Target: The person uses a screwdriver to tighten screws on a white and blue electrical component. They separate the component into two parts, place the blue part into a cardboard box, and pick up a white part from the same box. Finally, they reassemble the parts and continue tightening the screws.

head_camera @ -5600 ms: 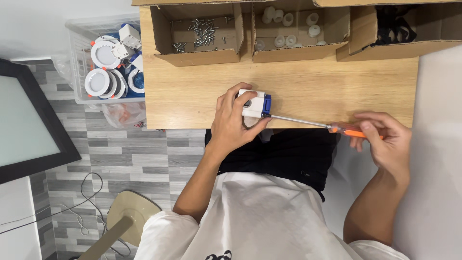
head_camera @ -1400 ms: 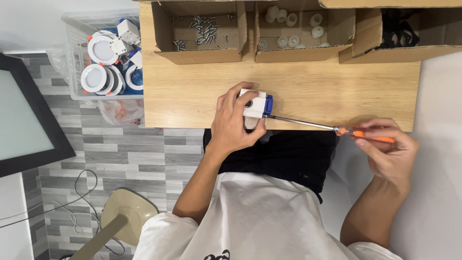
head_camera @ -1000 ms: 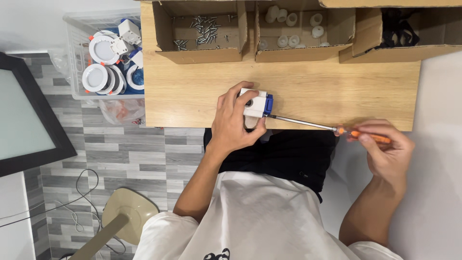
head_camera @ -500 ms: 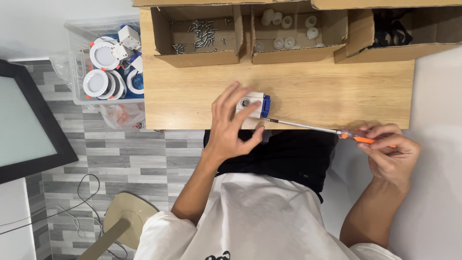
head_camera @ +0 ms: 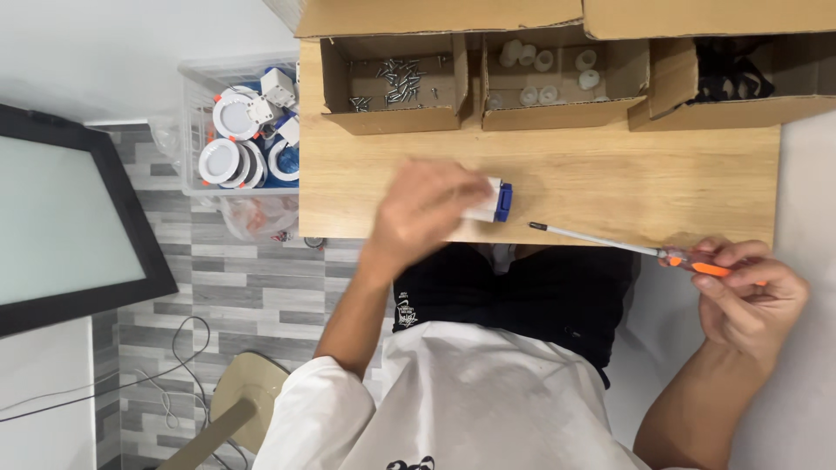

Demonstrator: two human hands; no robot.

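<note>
Person at a wooden desk (head_camera: 610, 183), mid-assembly.
Left hand (head_camera: 422, 213), blurred, fingers closed on a white-and-blue part (head_camera: 495, 200) on the desk; right hand (head_camera: 749, 296) grips an orange-handled screwdriver (head_camera: 627, 248), tip apart from it, needing realignment.

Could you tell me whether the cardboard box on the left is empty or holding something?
Holding something: the left cardboard box is open-topped, with small metal screws scattered inside.

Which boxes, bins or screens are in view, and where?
Screw box: brown cardboard, back left of table.
Cap box: brown cardboard, back middle, white round parts.
Right box: brown cardboard, back right, dark items.
Bin: clear plastic, left of table, round white lamps.
Screen: black-framed, pale, far left.
</note>
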